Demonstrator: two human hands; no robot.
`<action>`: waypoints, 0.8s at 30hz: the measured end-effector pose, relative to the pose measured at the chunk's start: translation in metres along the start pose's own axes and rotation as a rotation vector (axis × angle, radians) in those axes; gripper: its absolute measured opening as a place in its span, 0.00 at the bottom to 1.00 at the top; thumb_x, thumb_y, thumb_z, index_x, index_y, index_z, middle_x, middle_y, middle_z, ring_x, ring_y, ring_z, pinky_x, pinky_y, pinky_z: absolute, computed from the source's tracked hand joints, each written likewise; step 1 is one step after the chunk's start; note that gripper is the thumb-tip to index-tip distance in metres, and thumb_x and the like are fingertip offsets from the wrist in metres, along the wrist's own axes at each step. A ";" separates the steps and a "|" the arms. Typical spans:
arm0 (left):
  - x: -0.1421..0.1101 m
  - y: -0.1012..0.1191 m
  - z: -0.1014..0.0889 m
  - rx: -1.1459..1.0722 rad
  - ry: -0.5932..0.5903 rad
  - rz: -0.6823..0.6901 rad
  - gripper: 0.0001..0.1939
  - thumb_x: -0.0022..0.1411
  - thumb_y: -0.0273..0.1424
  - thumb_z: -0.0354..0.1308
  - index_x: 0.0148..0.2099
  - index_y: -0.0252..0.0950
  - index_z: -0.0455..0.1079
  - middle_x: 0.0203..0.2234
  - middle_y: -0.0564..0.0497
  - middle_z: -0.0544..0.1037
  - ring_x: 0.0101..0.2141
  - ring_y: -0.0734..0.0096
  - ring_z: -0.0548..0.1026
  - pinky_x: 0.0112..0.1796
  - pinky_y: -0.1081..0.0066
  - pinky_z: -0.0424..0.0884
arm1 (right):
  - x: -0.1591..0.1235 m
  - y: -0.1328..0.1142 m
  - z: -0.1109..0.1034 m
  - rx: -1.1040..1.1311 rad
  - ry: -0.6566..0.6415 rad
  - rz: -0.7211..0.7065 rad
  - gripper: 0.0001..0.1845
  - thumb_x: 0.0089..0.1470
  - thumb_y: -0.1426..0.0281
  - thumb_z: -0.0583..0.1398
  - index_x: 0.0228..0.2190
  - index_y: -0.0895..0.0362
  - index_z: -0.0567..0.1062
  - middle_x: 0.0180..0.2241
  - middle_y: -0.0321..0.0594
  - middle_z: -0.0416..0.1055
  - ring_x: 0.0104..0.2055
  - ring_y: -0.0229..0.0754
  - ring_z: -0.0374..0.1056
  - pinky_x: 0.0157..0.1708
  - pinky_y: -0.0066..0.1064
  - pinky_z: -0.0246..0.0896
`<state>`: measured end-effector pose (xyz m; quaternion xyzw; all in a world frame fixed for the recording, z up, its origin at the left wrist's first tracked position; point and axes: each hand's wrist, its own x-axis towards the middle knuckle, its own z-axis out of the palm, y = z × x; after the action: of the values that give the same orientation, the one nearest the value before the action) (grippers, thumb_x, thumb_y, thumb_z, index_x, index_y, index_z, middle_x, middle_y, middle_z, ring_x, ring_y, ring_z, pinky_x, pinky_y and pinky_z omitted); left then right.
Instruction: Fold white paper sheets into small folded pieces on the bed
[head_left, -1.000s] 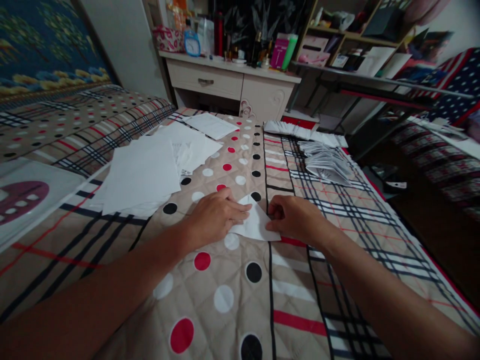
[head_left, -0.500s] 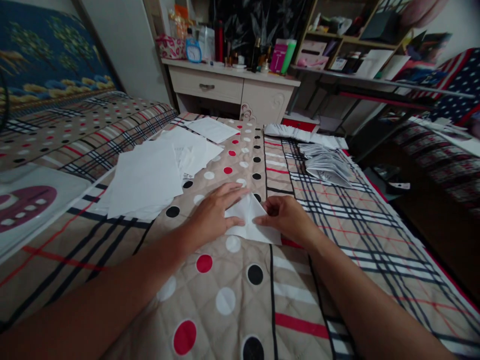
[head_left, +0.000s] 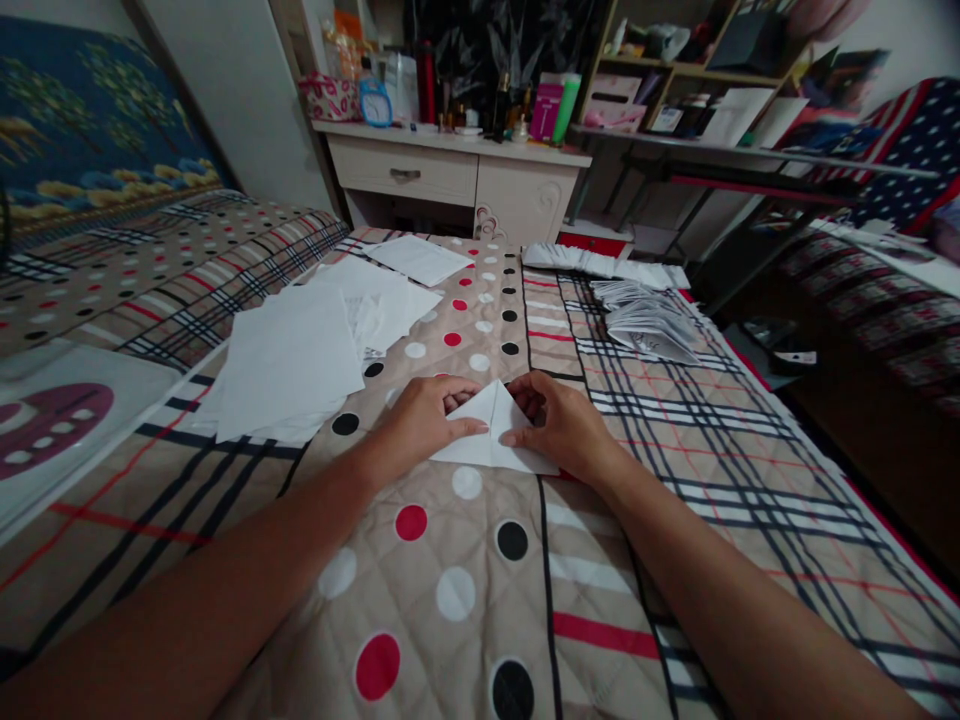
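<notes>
A small piece of white paper [head_left: 491, 440], folded to a triangle with a crease down its middle, lies on the patterned bedspread in front of me. My left hand [head_left: 427, 420] pinches its left slope, thumb on top and fingers behind. On the right slope, my right hand [head_left: 559, 425] grips the paper the same way, its thumb near the crease. The fingertips behind the paper are partly hidden. To the left is a loose pile of white sheets [head_left: 289, 350], and at the right rests a stack of folded papers [head_left: 645, 322].
A row of folded white pieces [head_left: 600, 262] lies along the far right of the bedspread [head_left: 450, 680]. One more sheet [head_left: 420, 260] is near the far edge. At left is a clear plastic bag [head_left: 135, 365] with a purple print. Beyond stands a white dresser [head_left: 405, 175].
My left hand has drawn back from across the paper's peak to its left side, fingers now curled behind it. The triangle's tip shows more fully. The view has shifted slightly.
</notes>
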<state>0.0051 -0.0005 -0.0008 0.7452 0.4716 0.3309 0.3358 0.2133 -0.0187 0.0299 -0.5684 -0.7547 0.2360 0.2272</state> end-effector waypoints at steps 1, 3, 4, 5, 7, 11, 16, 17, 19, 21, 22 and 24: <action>0.000 0.000 0.000 0.020 0.012 0.012 0.24 0.47 0.33 0.70 0.48 0.36 0.74 0.32 0.51 0.77 0.29 0.73 0.72 0.31 0.72 0.69 | 0.000 -0.002 0.000 -0.026 0.023 0.014 0.30 0.34 0.67 0.72 0.41 0.56 0.71 0.34 0.34 0.72 0.31 0.37 0.64 0.28 0.27 0.53; 0.000 0.001 0.000 0.076 0.035 0.053 0.26 0.46 0.31 0.70 0.49 0.36 0.71 0.32 0.52 0.76 0.30 0.73 0.71 0.32 0.71 0.70 | -0.002 -0.006 0.000 -0.107 0.061 0.024 0.28 0.34 0.66 0.72 0.39 0.57 0.71 0.35 0.36 0.72 0.31 0.37 0.64 0.28 0.27 0.51; 0.000 0.002 -0.001 0.112 0.043 0.088 0.26 0.46 0.31 0.70 0.49 0.37 0.71 0.34 0.52 0.75 0.31 0.72 0.71 0.33 0.70 0.70 | -0.002 -0.008 0.000 -0.150 0.057 0.007 0.24 0.36 0.66 0.72 0.36 0.57 0.71 0.34 0.37 0.72 0.31 0.37 0.64 0.27 0.27 0.51; 0.000 0.002 -0.002 0.150 0.053 0.134 0.25 0.47 0.30 0.70 0.49 0.37 0.70 0.38 0.50 0.75 0.34 0.71 0.72 0.36 0.68 0.71 | -0.003 -0.009 0.000 -0.183 0.037 -0.025 0.18 0.39 0.67 0.71 0.33 0.57 0.72 0.33 0.37 0.72 0.30 0.37 0.64 0.27 0.27 0.50; 0.000 0.004 -0.003 0.229 0.060 0.240 0.20 0.49 0.29 0.69 0.46 0.38 0.72 0.44 0.49 0.73 0.42 0.66 0.72 0.43 0.64 0.71 | -0.005 -0.013 0.000 -0.194 -0.031 -0.099 0.07 0.45 0.70 0.67 0.29 0.56 0.74 0.32 0.37 0.73 0.31 0.38 0.65 0.29 0.27 0.52; -0.003 0.009 -0.004 0.355 0.043 0.379 0.07 0.53 0.30 0.67 0.36 0.39 0.75 0.39 0.50 0.74 0.44 0.64 0.70 0.46 0.61 0.68 | -0.007 -0.015 0.002 -0.137 -0.098 -0.130 0.05 0.51 0.75 0.61 0.29 0.55 0.78 0.30 0.36 0.76 0.32 0.38 0.68 0.33 0.27 0.55; -0.004 0.010 -0.002 0.323 0.039 0.246 0.11 0.52 0.30 0.67 0.39 0.37 0.72 0.36 0.52 0.73 0.36 0.70 0.71 0.37 0.69 0.69 | -0.002 -0.014 0.009 -0.152 -0.055 -0.032 0.03 0.48 0.70 0.64 0.29 0.56 0.77 0.30 0.38 0.75 0.31 0.39 0.68 0.31 0.28 0.55; -0.003 0.009 -0.001 0.291 0.065 0.180 0.18 0.49 0.31 0.70 0.43 0.37 0.71 0.37 0.52 0.74 0.35 0.71 0.71 0.36 0.70 0.69 | -0.001 -0.013 0.010 -0.163 -0.013 0.003 0.08 0.46 0.68 0.66 0.31 0.57 0.77 0.32 0.39 0.75 0.31 0.40 0.67 0.30 0.28 0.55; 0.002 0.004 -0.001 0.239 0.085 0.067 0.29 0.43 0.36 0.73 0.48 0.37 0.70 0.36 0.52 0.75 0.32 0.71 0.71 0.33 0.70 0.69 | 0.003 -0.012 0.012 -0.164 0.074 0.071 0.18 0.41 0.66 0.69 0.36 0.58 0.75 0.37 0.42 0.74 0.32 0.40 0.67 0.29 0.28 0.55; 0.008 0.000 -0.001 0.220 0.050 0.000 0.30 0.41 0.41 0.73 0.47 0.39 0.72 0.33 0.53 0.76 0.30 0.72 0.71 0.30 0.71 0.67 | 0.007 -0.010 0.012 -0.126 0.098 0.108 0.25 0.38 0.65 0.70 0.41 0.58 0.74 0.37 0.41 0.74 0.31 0.39 0.66 0.28 0.27 0.54; 0.011 -0.001 -0.001 0.215 0.025 -0.026 0.27 0.41 0.42 0.72 0.45 0.39 0.73 0.31 0.53 0.77 0.28 0.72 0.70 0.28 0.72 0.66 | 0.008 -0.009 0.012 -0.100 0.089 0.111 0.25 0.38 0.65 0.70 0.41 0.57 0.75 0.34 0.39 0.75 0.30 0.38 0.66 0.28 0.27 0.54; 0.016 -0.003 -0.002 0.200 -0.015 -0.077 0.22 0.43 0.43 0.71 0.40 0.40 0.76 0.28 0.54 0.77 0.25 0.74 0.69 0.25 0.73 0.63 | 0.011 -0.005 0.012 -0.044 0.068 0.100 0.20 0.39 0.66 0.70 0.38 0.56 0.77 0.29 0.36 0.74 0.28 0.37 0.65 0.27 0.26 0.53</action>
<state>0.0073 0.0154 0.0009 0.7587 0.5281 0.2635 0.2758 0.1996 -0.0102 0.0242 -0.6181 -0.7220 0.2111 0.2282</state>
